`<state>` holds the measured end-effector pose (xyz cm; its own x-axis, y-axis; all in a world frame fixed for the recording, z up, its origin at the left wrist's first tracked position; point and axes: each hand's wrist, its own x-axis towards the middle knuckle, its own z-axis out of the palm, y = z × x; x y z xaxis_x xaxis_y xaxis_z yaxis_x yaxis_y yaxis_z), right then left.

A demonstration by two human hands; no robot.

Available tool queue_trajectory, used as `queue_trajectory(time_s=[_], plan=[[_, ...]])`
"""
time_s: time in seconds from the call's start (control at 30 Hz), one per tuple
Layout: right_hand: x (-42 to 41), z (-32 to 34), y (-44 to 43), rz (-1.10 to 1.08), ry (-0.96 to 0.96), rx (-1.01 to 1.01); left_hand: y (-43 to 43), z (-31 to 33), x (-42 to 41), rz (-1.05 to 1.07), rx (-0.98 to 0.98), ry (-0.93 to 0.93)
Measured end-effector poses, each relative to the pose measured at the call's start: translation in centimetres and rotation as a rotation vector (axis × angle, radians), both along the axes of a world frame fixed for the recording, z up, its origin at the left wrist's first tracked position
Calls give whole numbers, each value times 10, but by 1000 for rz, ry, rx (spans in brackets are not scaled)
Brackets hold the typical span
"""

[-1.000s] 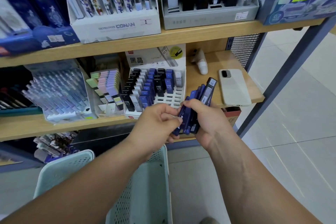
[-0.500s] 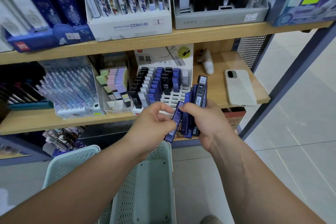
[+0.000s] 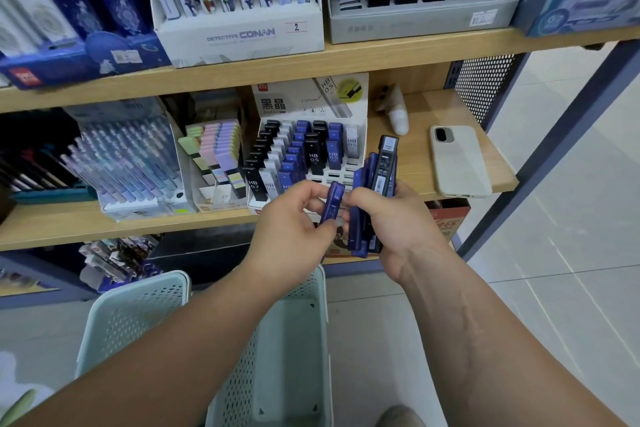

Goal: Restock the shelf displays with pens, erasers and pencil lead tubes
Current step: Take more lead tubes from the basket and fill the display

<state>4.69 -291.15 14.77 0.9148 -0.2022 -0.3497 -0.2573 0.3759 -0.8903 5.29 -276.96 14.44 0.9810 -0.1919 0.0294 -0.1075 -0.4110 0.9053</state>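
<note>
My right hand grips a fanned bunch of lead tubes, mostly blue with one black tube sticking up. My left hand pinches a single blue lead tube, held just left of the bunch and apart from it. Both hands hover in front of the white lead tube display box on the middle shelf, whose slots hold rows of black, white and blue HB tubes; some front right slots look empty.
A pale phone lies on the shelf right of the display. Pastel erasers and a pen display stand to its left. A mint perforated basket sits below my arms. Pen boxes fill the upper shelf.
My left hand has drawn one blue tube out of the bunch and moved it left and up. The view has shifted slightly closer to the shelf.
</note>
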Motion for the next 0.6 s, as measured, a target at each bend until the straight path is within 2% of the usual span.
queue_trajectory(time_s=[0.17,0.4,0.47,0.6], plan=[[0,0,-1,-48,21,12,-7,-2,-1,-10,-48,-22],[-4,2,-5,17,9,52,-6,-4,8,4,-182,79],[-5,1,-6,42,7,20,-3,-2,12,-33,-156,75],[-7,1,-8,29,26,17,1,-1,27,-126,14,1]])
